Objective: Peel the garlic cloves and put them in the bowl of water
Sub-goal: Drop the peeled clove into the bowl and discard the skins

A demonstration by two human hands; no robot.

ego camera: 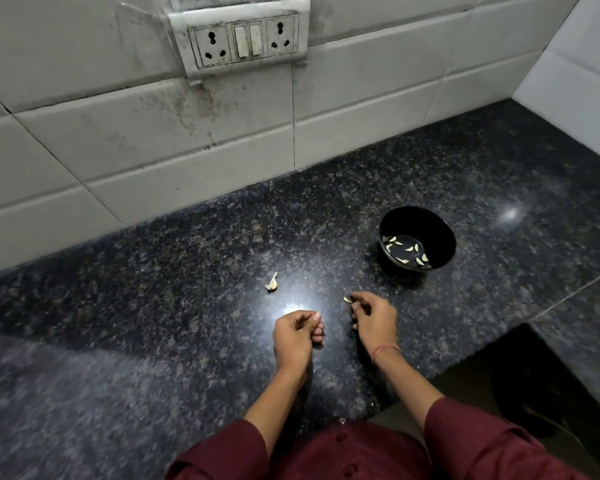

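Item 1. Left hand [298, 332]: resting on the tabletop [153, 306], its fingers [314, 320] clenched in against the thumb. I cannot tell whether they hold anything.

Item 2. Right hand [374, 320]: just right of the left hand and apart from it. Its fingers [359, 299] are curled, grasping a garlic clove [347, 299] at their tips. A thread band [385, 351] circles the wrist.

Item 3. Garlic clove: pale, sticking out to the left of the right fingertips, low over the tabletop. I cannot make out whether skin remains on it.

Item 4. Bowl [440, 237]: black and round, standing on the tabletop beyond the right fingers and to their right, well apart from them. I count about ten peeled cloves [408, 249] lying in the water [404, 244] at its bottom.

Item 5. Garlic piece [272, 284]: a small pale bit with a papery tail, lying on the tabletop beyond the left fingers and slightly to their left.

Item 6. Tabletop: dark speckled stone, with a bright glare patch just beyond the left fingers.

Item 7. Tiled wall [118, 133]: white and stained, far beyond both hands, carrying a socket panel [245, 41].

Item 8. Sleeves [465, 431]: maroon, pushed up the forearms.
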